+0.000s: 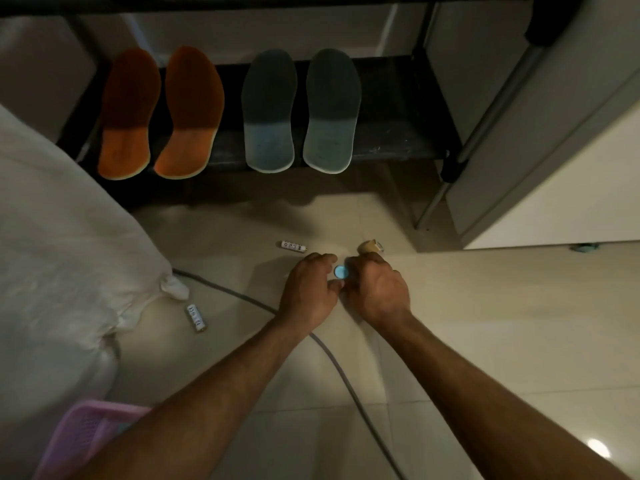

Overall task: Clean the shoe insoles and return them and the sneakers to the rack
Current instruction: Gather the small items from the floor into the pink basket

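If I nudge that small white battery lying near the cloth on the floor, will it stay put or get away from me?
The white battery will probably roll: it is a small cylinder lying on its side on glossy floor tile, which looks slick. It is likely light and stiff, so pinching it should be easy. Pushed sideways, it may run toward the white cloth or the grey cable.

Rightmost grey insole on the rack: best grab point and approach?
Take the right grey insole at its heel end, the pale rounded edge that overhangs the front of the rack shelf. Come from the front, fingers pinching top and underside. It lies flat, so only the overhang likely offers a free edge.
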